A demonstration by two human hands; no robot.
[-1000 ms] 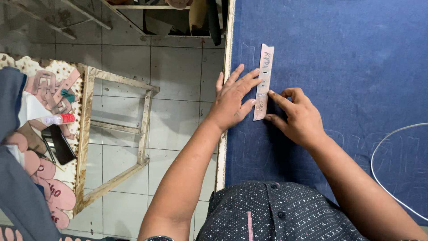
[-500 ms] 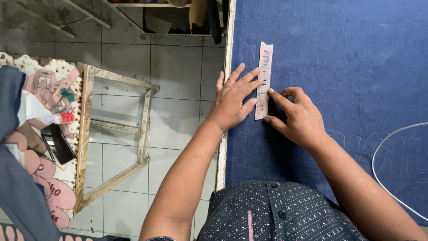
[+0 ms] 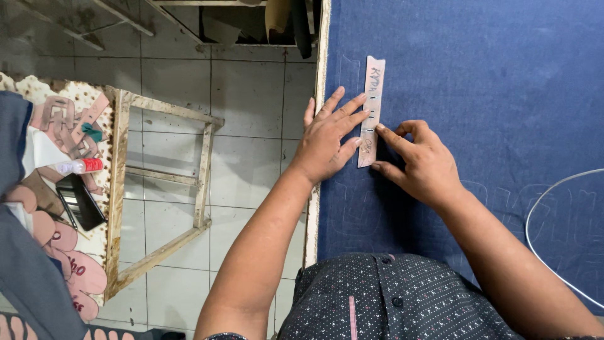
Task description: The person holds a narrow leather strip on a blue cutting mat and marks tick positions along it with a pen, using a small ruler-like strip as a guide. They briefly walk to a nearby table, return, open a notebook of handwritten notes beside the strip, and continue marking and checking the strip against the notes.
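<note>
A narrow pale cardboard strip template (image 3: 371, 88) with slots and handwriting lies upright on blue fabric (image 3: 478, 94) near its left edge. My left hand (image 3: 327, 135) lies flat with fingers spread, its fingertips pressing the strip's left side. My right hand (image 3: 418, 160) is curled beside the strip's lower right edge, with thumb and forefinger pinched close against it; whether it holds a small marking tool I cannot tell. Faint traced outlines show on the fabric around the strip.
The fabric covers a table with a pale wooden edge (image 3: 318, 69). A thin white wire loop (image 3: 535, 208) lies at the right. At left over the tiled floor stands a wooden frame (image 3: 204, 164), beside a surface with pink cut-outs (image 3: 60, 119), a small bottle (image 3: 78, 166) and a black case (image 3: 78, 201).
Both hands stay on the strip at nearly the same spot. My right hand's fingers have shifted slightly along its lower right edge.
</note>
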